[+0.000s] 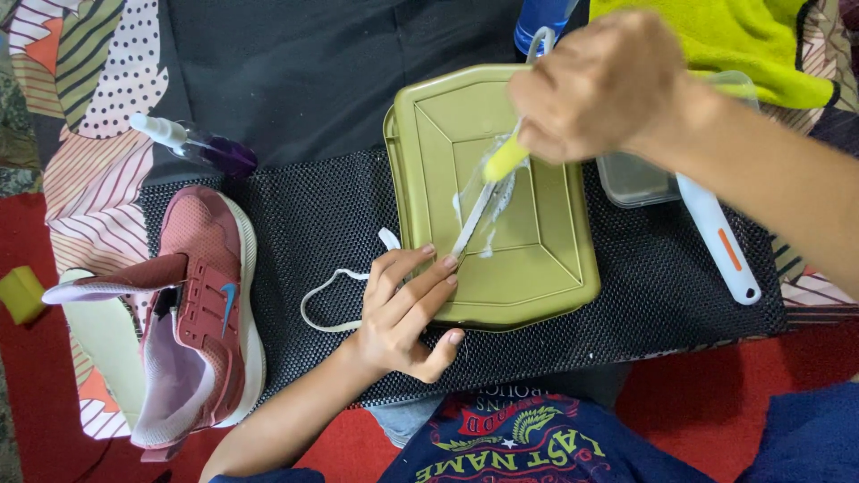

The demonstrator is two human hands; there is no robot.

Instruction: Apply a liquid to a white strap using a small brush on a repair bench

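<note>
Head view, looking down on my work over a black mesh mat [313, 224] laid on a dark cloth on the floor. At the mat's middle lies an olive-green tray lid [537, 268], turned flat side up so that it serves as a firm, wipeable scrubbing board. Across it runs a white shoelace [474, 219], wet and soapy. Its free end loops off the lid's left edge onto the mat.

My left hand [407, 313] rests at the lid's near left corner, fingers spread and pressed flat. Its grip is not closed round anything: the fingertips pin the lace to the lid so that the lace stays taut and does not slide.

My right hand [599, 85] hovers over the lid's far edge, its grip clamped on a yellow brush [506, 159]. The brush head points down onto the lace, angled along its length, which suits strokes that run with the lace rather than across it.

Toward the mat's left edge lies a pink shoe [201, 313], tongue pulled open and without its lace. Beyond it, off the mat's far left corner, lies a small spray bottle [201, 148] with a purple base. To the right of the lid stands a clear plastic container [635, 179], and just beside it lies a white brush with an orange mark [720, 241], set within reach. A yellow-green towel [743, 45] lies at the far right corner.
</note>
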